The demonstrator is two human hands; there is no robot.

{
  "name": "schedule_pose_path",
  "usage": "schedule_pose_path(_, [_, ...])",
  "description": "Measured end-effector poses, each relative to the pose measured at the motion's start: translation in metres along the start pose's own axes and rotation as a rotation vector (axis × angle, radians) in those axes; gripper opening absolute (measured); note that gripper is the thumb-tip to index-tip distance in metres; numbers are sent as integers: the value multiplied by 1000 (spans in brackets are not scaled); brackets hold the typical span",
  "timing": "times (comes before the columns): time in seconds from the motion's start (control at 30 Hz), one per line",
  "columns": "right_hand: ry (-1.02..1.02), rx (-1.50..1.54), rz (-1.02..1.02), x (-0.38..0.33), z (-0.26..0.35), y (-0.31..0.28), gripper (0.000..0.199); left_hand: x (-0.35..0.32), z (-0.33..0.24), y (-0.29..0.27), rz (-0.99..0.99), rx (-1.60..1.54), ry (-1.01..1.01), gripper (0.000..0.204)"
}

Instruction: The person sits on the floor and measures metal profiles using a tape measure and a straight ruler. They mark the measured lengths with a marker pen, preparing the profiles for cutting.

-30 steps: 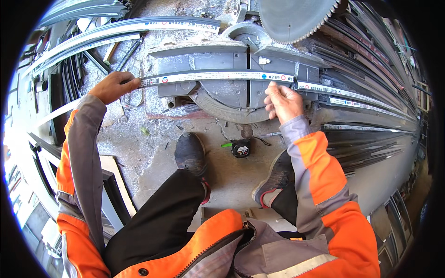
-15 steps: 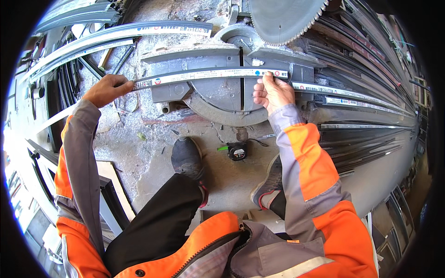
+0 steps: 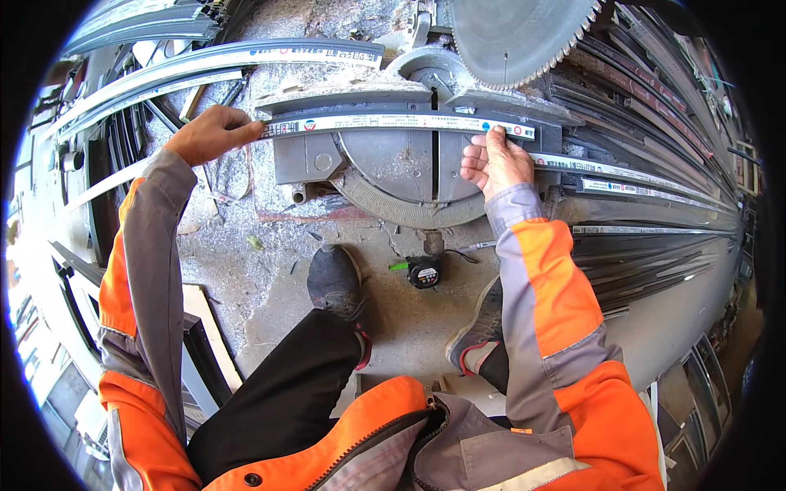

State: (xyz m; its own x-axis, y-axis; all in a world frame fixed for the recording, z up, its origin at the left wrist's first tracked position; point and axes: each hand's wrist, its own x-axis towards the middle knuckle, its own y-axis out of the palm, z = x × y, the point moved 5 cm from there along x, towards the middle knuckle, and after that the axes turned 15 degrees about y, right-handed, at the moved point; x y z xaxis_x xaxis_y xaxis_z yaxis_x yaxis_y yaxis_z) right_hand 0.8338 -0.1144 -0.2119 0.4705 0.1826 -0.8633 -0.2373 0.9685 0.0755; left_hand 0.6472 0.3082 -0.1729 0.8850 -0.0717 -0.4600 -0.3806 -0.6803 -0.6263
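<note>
A long, narrow metal profile [image 3: 377,122] with white printed film lies across the saw's grey round table [image 3: 393,168], close to the fence [image 3: 344,96]. My left hand [image 3: 211,137] is closed round its left part, thumb on top, just beyond the table's left edge. Near the strip's right end, my right hand [image 3: 497,161] pinches it with the thumb on top and fingers curled beneath. Between my hands runs the dark slot [image 3: 435,155] of the table. The large toothed saw blade [image 3: 524,41] is raised behind the fence, apart from the profile.
More film-covered profiles [image 3: 213,59] lie at the upper left; a dense stack of long profiles [image 3: 639,110] spreads on the right. A black tape measure [image 3: 424,272] sits on the floor between my shoes, beside a thin pen-like stick [image 3: 477,245]. Metal shavings [image 3: 221,176] cover the floor at left.
The profile has shifted right and back toward the fence, carried by both hands. My left hand moved most, away from me and to the right. The view has shifted slightly.
</note>
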Motion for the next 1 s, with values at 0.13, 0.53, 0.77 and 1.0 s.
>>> schedule_pose_path(0.13, [7,3,7,0,-2,3,45,12,-12,-2,-32,32,-50,72])
schedule_pose_path(0.53, [-8,7,22,0,-2,9,46,24,-19,0,-76,-19,-38,66])
schedule_pose_path(0.77, [-31,8,3,0,0,8,46,27,-20,1,-42,-10,-39,64])
schedule_pose_path(1.0, [-42,12,5,4,1,9,44,33,-35,1,-104,-10,-9,61])
